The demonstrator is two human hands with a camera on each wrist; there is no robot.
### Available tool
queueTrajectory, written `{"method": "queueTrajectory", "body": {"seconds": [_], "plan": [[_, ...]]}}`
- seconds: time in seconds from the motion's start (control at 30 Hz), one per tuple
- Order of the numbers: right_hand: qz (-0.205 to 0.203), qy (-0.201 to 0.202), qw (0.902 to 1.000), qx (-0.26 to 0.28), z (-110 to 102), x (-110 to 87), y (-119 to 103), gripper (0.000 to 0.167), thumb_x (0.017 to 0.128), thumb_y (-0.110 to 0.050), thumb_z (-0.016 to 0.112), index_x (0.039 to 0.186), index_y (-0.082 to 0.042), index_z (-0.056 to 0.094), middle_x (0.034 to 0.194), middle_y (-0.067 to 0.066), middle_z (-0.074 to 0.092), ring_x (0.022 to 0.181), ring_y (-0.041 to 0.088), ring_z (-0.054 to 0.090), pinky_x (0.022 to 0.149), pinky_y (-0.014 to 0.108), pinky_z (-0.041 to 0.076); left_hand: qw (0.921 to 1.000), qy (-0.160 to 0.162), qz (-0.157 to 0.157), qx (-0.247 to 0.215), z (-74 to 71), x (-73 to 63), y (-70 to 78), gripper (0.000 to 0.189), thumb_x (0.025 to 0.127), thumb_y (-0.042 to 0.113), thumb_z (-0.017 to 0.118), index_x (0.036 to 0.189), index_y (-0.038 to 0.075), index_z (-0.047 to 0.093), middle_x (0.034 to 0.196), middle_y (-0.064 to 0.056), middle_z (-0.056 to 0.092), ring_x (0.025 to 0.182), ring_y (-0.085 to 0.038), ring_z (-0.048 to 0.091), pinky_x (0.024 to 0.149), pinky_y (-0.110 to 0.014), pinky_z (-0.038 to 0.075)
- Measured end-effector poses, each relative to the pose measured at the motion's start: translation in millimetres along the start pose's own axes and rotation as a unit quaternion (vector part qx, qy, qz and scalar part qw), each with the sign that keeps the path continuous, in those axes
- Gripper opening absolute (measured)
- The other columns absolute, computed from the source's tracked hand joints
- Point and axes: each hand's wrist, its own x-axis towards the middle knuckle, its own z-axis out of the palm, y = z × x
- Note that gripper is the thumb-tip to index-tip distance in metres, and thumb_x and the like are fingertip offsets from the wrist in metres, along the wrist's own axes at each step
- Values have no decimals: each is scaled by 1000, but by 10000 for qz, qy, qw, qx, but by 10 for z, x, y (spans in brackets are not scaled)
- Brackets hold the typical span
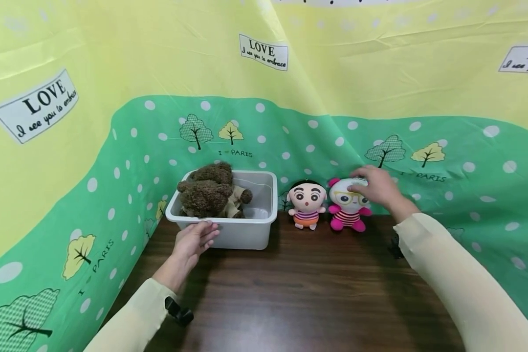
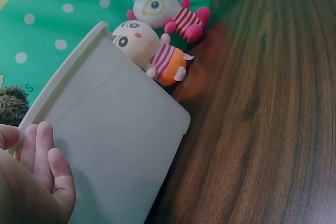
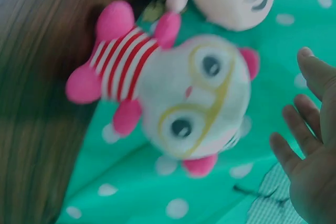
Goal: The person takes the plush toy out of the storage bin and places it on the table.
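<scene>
Beside the front rim of a light grey plastic bin (image 1: 246, 234) is my left hand (image 1: 189, 247), its fingers loosely extended along the outer wall. In the left wrist view the fingertips (image 2: 44, 129) lie right at the rim. A curly brown teddy bear (image 1: 207, 195) in a beige outfit fills the bin's left side. My right hand (image 1: 376, 186) reaches over the head of a pink-and-white panda plush (image 1: 347, 203) with yellow glasses. The right wrist view shows a gap between its spread fingers (image 3: 302, 129) and the panda's head.
A boy doll plush (image 1: 307, 203) in a striped top and orange shorts sits between the bin and the panda. Both lean against a green and yellow patterned cloth (image 1: 308, 146) hanging behind and at the sides. The table (image 1: 290, 293) is dark wood.
</scene>
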Motion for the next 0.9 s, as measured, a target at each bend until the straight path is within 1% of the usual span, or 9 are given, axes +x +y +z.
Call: {"method": "queueTrajectory", "body": {"seconds": [0.13, 0.27, 0.33, 0.43, 0.5, 0.6, 0.73, 0.83, 0.9], "plan": [[-366, -123, 9990, 211, 74, 150, -340, 43, 92, -23, 79, 127, -2, 68, 138, 22, 61, 125, 44, 56, 102, 61, 46, 10000, -9, 0, 31, -30, 20, 6, 26, 98, 23, 66, 120, 9, 63, 90, 7, 80, 87, -8, 77, 71, -22, 56], [-555, -315, 9968, 477, 153, 312, -745, 45, 91, -24, 80, 129, -5, 67, 139, 18, 61, 124, 40, 56, 102, 57, 48, 9998, -158, -25, -93, -64, 43, 24, 22, 99, 22, 67, 117, 10, 65, 90, 5, 80, 88, -11, 77, 79, -26, 59], [-686, -405, 9949, 616, 193, 391, -955, 45, 90, -25, 81, 129, -7, 68, 134, 16, 63, 122, 37, 59, 100, 54, 49, 9995, -267, -59, -179, -76, 51, 34, 18, 99, 21, 67, 114, 11, 66, 91, 3, 80, 88, -12, 77, 82, -27, 60], [-955, -548, 9905, 825, 256, 492, -1270, 46, 90, -27, 80, 130, -9, 67, 133, 12, 65, 121, 34, 59, 101, 51, 50, 9987, -413, -125, -254, -91, 63, 44, 13, 100, 20, 67, 110, 12, 67, 92, 2, 80, 89, -13, 78, 81, -28, 60], [-1096, -642, 9871, 978, 305, 538, -1468, 46, 90, -28, 81, 131, -10, 67, 134, 11, 64, 121, 33, 61, 100, 48, 51, 9983, -489, -168, -283, -99, 68, 47, 12, 100, 20, 66, 108, 12, 68, 92, 1, 80, 89, -14, 78, 80, -28, 61], [-1342, -873, 9794, 1228, 410, 593, -1796, 48, 90, -28, 81, 132, -10, 66, 139, 9, 63, 120, 30, 63, 99, 46, 53, 9973, -625, -235, -306, -111, 69, 51, 11, 102, 20, 64, 110, 12, 65, 92, 0, 80, 89, -16, 77, 83, -31, 61], [-1563, -1231, 9674, 1568, 594, 626, -2228, 50, 90, -31, 81, 134, -11, 65, 137, 8, 64, 120, 28, 65, 99, 44, 55, 9967, -712, -307, -248, -110, 61, 52, 15, 103, 22, 62, 114, 12, 62, 93, 0, 79, 89, -16, 77, 86, -35, 61], [-1625, -1421, 9608, 1740, 751, 620, -2471, 55, 90, -34, 80, 137, -10, 63, 135, 9, 65, 119, 28, 66, 99, 43, 55, 9967, -723, -329, -151, -99, 56, 41, 19, 103, 23, 61, 118, 11, 61, 94, -1, 79, 90, -17, 77, 87, -36, 61], [-1647, -1508, 9577, 1814, 863, 612, -2603, 59, 91, -35, 80, 139, -9, 60, 136, 10, 65, 119, 28, 66, 100, 41, 54, 9964, -767, -337, -109, -98, 48, 33, 21, 104, 24, 60, 119, 10, 60, 95, 0, 79, 90, -17, 77, 85, -35, 61]]}}
